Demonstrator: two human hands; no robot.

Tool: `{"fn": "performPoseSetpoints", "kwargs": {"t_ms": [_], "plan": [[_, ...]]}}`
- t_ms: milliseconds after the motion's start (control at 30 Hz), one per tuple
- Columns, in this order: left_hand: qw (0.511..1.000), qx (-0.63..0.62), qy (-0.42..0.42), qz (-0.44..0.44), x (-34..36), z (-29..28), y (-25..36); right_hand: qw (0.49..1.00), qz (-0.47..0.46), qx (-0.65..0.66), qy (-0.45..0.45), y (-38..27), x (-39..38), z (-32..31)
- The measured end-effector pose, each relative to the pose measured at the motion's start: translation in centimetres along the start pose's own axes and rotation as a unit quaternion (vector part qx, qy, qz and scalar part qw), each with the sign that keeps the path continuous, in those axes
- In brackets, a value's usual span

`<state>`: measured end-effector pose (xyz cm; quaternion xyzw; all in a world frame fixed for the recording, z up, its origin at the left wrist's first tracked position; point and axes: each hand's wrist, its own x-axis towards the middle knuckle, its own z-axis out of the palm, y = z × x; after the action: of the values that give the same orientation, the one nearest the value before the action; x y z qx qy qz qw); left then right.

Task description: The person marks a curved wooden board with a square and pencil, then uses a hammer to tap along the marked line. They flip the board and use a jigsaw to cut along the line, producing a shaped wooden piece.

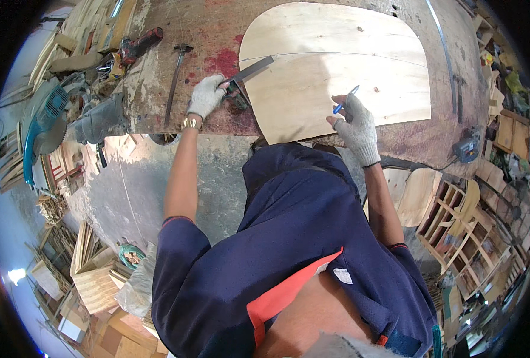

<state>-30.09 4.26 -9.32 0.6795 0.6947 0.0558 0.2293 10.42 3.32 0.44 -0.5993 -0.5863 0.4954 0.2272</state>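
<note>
Plywood panel (342, 74), pale, round-cornered: one; white gloves (205, 99): two.
Left hand (207, 95) grips one grey-bladed square (253, 68), fingers closed; right hand (357, 124) pinches one blue pen (337, 109), fingers narrow.

A worn, red-stained brown workbench (148, 89) stood on a mottled grey floor (151, 185). Wood offcuts (101, 289) crowded left and right; 1 white light (17, 275) glowed at lower left.

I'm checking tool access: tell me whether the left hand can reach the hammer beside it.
Probably yes: the hammer lies just left of the left hand, nothing visible between them, though that hand's grip on the dark-bladed tool may need freeing first.
</note>
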Motion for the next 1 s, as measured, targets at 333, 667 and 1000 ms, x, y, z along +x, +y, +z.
{"fn": "performPoseSetpoints", "kwargs": {"t_ms": [333, 667, 1000], "plan": [[0.994, -0.104, -0.009, 0.041, 6.9, 1.1, -2.7, 0.999, 0.035, 0.021, 0.012, -2.7, 2.0, 4.6], [0.989, -0.084, 0.072, 0.094, 7.4, 3.2, -4.2, 0.989, 0.075, 0.121, 0.044, -2.0, 3.8, 6.4], [0.991, -0.063, 0.066, 0.097, 7.7, 3.2, -4.3, 0.982, 0.081, 0.157, 0.070, 1.4, 9.9, 7.8]]}}
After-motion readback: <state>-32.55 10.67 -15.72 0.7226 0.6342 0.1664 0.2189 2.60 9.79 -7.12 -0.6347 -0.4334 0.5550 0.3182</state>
